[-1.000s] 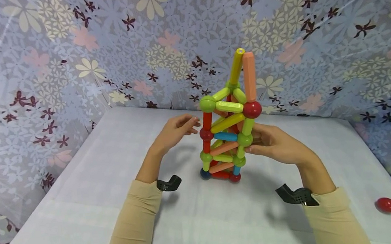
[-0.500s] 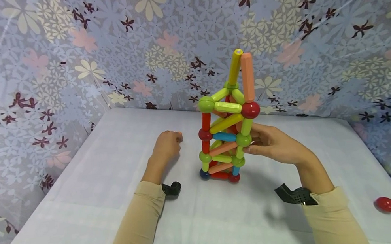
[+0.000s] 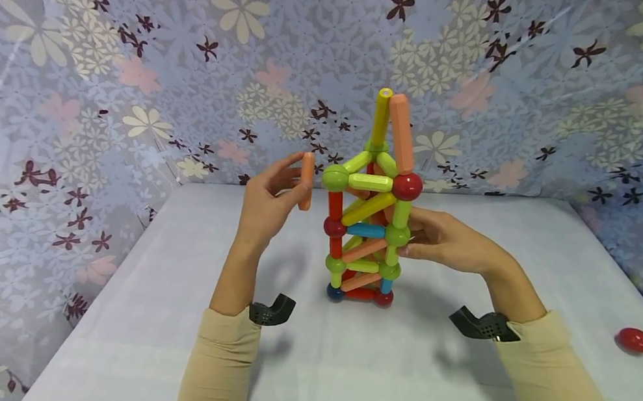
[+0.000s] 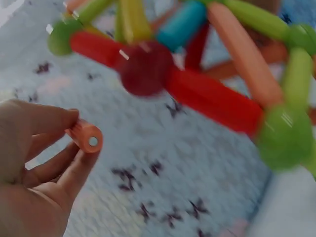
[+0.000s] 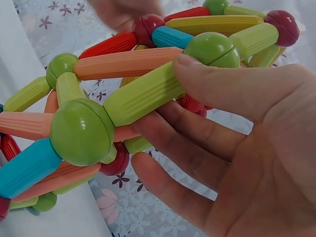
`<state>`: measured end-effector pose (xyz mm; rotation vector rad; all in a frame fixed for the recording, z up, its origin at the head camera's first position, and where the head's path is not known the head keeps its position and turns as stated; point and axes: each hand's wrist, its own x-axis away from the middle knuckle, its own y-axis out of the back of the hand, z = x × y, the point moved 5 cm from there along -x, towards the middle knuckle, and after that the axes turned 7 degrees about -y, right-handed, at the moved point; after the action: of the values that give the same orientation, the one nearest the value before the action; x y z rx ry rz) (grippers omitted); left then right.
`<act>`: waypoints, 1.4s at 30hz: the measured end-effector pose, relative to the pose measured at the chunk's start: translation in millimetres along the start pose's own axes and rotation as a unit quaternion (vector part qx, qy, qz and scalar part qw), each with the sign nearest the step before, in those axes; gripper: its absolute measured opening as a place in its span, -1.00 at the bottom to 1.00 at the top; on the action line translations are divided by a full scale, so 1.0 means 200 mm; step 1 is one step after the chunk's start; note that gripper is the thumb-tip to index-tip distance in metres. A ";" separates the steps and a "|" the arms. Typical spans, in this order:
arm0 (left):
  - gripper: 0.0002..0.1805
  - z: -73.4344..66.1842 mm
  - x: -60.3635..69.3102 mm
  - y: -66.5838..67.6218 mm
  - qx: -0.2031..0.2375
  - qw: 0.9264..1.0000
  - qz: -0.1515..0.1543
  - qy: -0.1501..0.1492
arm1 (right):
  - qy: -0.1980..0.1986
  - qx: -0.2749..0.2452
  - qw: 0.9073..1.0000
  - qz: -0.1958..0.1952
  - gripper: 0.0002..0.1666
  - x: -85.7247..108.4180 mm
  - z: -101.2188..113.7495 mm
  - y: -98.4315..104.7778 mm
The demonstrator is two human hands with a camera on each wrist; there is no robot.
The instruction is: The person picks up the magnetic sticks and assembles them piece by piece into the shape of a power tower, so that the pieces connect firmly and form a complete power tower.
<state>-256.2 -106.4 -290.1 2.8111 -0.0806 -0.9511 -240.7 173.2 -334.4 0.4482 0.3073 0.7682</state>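
Note:
A tall tower of magnetic sticks and balls [image 3: 407,186] stands on the white table, its top carrying an upright yellow stick [image 3: 381,119] and an upright orange stick [image 3: 402,133]. Left of its upper tier, my left hand [image 3: 263,206] pinches a loose orange magnetic stick [image 3: 307,181] between thumb and fingers. That stick's metal end faces the camera in the left wrist view, apart from the tower. My right hand [image 3: 449,239] holds the tower's right side at mid-height. In the right wrist view, its thumb [image 5: 212,81] lies on a green ball and stick, with fingers reaching behind.
A red ball-like piece [image 3: 633,340] lies near the table's right edge. Behind the table [image 3: 150,310] rises a flower-patterned cloth [image 3: 197,76], close beyond the tower. Dark wrist mounts [image 3: 273,310] jut from both sleeves.
My left hand drew back from the tower, dipped to the table on the left, then rose beside the upper tier with an orange magnetic stick. My right hand keeps its hold.

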 end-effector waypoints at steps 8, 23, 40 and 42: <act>-0.47 -0.33 -0.13 -0.03 0.124 0.985 -0.013 -0.118 | -0.012 0.001 1.000 0.001 -0.36 0.00 0.01 0.01; -0.61 -0.62 -0.13 -0.19 0.047 0.975 0.052 -0.212 | -0.022 0.012 1.000 0.006 -0.36 -0.01 0.00 -0.01; -0.66 -0.51 -0.04 -0.17 0.043 0.981 0.027 -0.185 | -0.169 0.299 0.905 -0.252 -0.49 0.44 -0.17 0.31; -0.66 -0.50 -0.04 -0.17 0.039 0.982 0.026 -0.182 | -0.205 0.364 0.874 -0.248 -0.51 0.56 -0.24 0.38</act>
<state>-200.7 -58.4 -213.1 2.6505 -0.2420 -1.4661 -229.8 316.5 -350.1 1.1745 0.2878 0.0089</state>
